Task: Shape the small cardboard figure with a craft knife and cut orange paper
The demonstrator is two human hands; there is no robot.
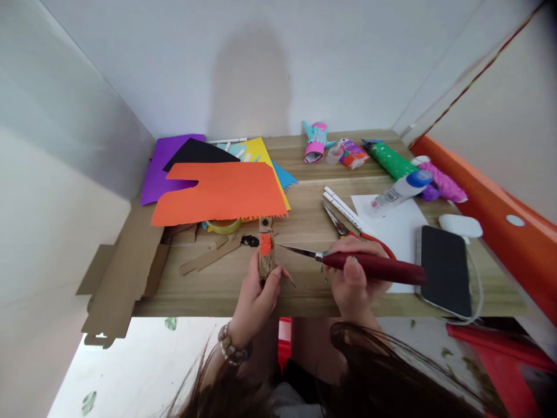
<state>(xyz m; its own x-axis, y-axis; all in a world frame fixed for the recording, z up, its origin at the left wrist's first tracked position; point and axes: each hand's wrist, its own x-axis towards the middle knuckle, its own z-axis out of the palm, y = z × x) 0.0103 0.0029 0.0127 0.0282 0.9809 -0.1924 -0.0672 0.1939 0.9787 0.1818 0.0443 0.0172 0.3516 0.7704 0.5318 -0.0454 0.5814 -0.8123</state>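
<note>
On the near side of the orange paper [226,194], above a wooden table [304,232], a person's left hand [261,293] gripped a small cardboard piece [266,264] between thumb and fingers. The piece bore an orange patch and a dark round spot, and its far end came close to the paper's near edge. Nearer the person and right of the orange paper, the right hand [357,284] was wrapped around the dark red handle of a pointed tool [378,268], perhaps a knife. Its tip pointed left at the cardboard piece; whether they touched was hard to tell.

A roll of tape [224,226] peeked from under the orange paper's near edge, with cardboard strips [217,255] before it. Right of that paper lay scissors [334,219], two white markers [343,208] and, farther off, a glue bottle [398,194] and a phone [446,270].
</note>
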